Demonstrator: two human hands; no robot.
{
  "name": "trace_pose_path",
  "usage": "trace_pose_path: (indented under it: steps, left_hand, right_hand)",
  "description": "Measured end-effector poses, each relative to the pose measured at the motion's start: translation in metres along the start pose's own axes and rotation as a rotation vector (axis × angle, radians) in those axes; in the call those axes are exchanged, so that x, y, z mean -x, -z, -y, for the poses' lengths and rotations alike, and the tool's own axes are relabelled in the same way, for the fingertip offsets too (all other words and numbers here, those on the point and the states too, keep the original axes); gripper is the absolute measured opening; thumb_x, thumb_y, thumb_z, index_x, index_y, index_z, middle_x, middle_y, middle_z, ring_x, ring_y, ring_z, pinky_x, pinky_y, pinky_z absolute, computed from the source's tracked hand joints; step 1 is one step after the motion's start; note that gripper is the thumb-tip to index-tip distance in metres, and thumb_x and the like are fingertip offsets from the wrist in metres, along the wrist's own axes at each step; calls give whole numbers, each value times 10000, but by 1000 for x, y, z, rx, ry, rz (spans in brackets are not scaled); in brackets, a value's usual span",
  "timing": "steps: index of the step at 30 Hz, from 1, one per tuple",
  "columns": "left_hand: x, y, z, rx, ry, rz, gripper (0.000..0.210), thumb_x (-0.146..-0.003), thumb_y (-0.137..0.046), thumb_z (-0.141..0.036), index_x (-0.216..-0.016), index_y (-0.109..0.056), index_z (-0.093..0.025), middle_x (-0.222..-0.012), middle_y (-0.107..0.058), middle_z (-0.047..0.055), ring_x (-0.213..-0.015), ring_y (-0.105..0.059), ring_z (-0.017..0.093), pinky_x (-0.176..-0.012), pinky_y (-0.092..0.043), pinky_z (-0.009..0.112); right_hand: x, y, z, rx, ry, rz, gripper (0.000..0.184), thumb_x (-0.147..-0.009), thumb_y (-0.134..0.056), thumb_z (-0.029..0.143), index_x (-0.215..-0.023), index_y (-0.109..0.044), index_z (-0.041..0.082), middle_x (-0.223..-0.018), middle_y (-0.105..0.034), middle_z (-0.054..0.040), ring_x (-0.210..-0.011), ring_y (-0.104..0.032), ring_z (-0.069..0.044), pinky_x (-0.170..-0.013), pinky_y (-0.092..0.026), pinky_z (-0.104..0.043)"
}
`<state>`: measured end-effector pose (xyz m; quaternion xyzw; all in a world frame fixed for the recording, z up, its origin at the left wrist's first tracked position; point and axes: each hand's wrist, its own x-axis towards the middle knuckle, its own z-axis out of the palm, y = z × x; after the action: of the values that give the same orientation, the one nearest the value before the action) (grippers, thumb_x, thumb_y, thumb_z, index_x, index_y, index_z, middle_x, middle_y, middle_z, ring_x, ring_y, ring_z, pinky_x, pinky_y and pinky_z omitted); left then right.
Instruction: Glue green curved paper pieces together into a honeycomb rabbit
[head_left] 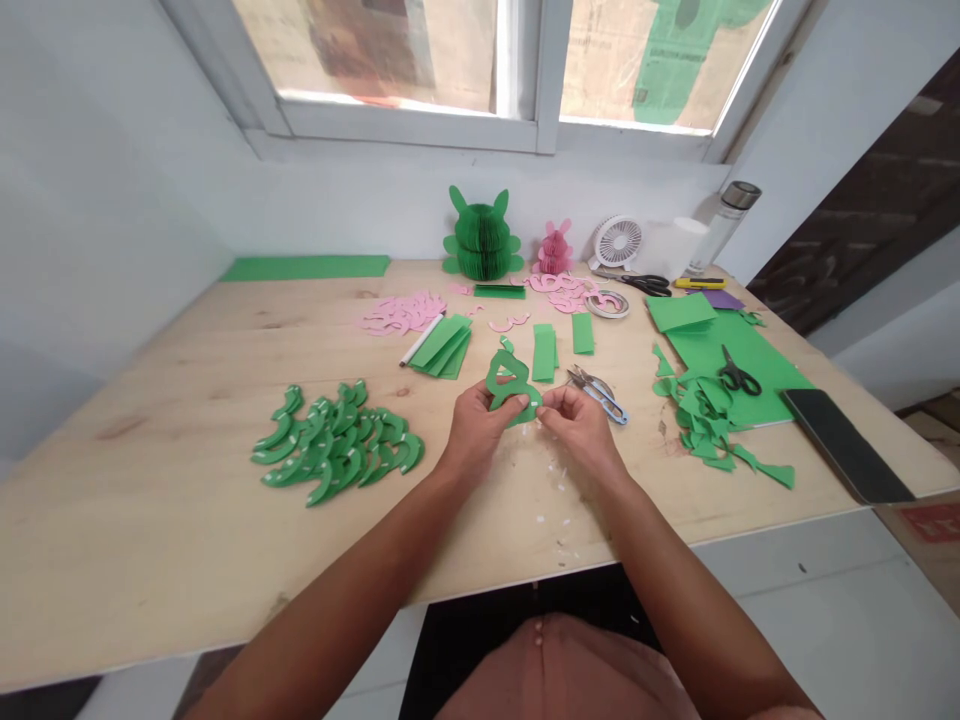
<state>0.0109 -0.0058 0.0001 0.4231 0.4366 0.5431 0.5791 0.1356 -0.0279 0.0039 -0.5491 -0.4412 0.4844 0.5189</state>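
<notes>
A green paper cutout (507, 368) with curved outlines and an opening is held up over the table's front middle. My left hand (481, 420) grips its left and lower side, thumb across the paper. At its lower right edge, beside a small white patch, my right hand (574, 415) pinches with thumb and finger; whether it grips the paper or a tiny white bit I cannot tell. To the left lies a heap of curved green paper pieces (337, 440) with white patches. Blue-handled snips (600, 393) lie just beyond my right hand. Tiny white scraps (559, 478) are scattered below.
Folded green paper (442, 347), pink cutouts (405, 312) and a tape roll (607, 304) lie farther back. Green scraps (705, 415), black scissors (739, 373) and a phone (844, 445) are rightward. A green honeycomb figure (482, 240), fan (618, 242) and bottle (724, 228) stand by the wall.
</notes>
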Motion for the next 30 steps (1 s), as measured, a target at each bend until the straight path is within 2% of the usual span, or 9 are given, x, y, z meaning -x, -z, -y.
trace_pose_path:
  steps: [2,5,6,8,11,14,18,30]
  left_hand:
    - [0,2,0,-93,-108,-18,351,-620,-717,-237,-949,-616,-167,-804,-659,19,-758,-618,172,-714,-479,287]
    - [3,6,-4,-343,-436,-121,429,-696,-666,-218,-1107,-545,-202,-1004,-636,60,-934,-598,195,-793,-474,322]
    - [4,7,-6,-459,-567,-177,378,-720,-648,-208,-1086,-557,-204,-1039,-620,71,-963,-582,200,-807,-470,338]
    - [6,8,-10,-665,-825,-232,156,-736,-638,-176,-890,-618,-196,-951,-623,65,-957,-563,210,-852,-445,376]
    - [7,7,-11,-853,-1036,-139,68,-746,-633,-147,-777,-636,-208,-797,-628,43,-917,-554,222,-831,-437,390]
    - [7,5,-8,-960,-1110,-84,83,-746,-640,-145,-792,-654,-212,-766,-644,41,-901,-551,234,-810,-425,400]
    - [7,3,-6,-1030,-1142,-79,72,-752,-640,-152,-781,-662,-215,-751,-658,40,-893,-549,233,-816,-404,411]
    - [4,5,-5,-1093,-1134,-70,77,-773,-619,-169,-750,-665,-225,-730,-666,36,-868,-566,234,-810,-381,424]
  right_hand:
    - [0,0,1,-33,-14,-4,160,-614,-660,289,-679,-574,171,-572,-555,41,-487,-459,-93,-487,-350,-227]
    - [0,-1,3,-87,-31,-46,189,-600,-677,305,-671,-558,177,-551,-530,53,-471,-439,-87,-477,-350,-223]
    - [0,-1,3,-102,-36,-62,198,-598,-681,310,-676,-554,179,-549,-523,56,-471,-436,-87,-478,-351,-223]
    - [0,-1,3,-126,-47,-95,215,-595,-687,321,-691,-550,185,-554,-519,57,-478,-438,-92,-479,-354,-225]
    - [-1,1,1,-152,-42,-121,226,-601,-691,334,-710,-557,189,-570,-529,53,-497,-453,-102,-485,-365,-230]
    - [-2,2,-3,-143,17,-118,203,-613,-688,323,-708,-570,187,-596,-548,45,-534,-482,-107,-514,-382,-232]
    - [-3,2,-6,-48,98,-95,172,-637,-667,320,-710,-593,182,-652,-596,12,-592,-535,-132,-548,-415,-250]
    - [1,3,-4,168,189,-117,137,-685,-617,302,-740,-628,176,-716,-658,-26,-577,-537,-137,-565,-436,-273]
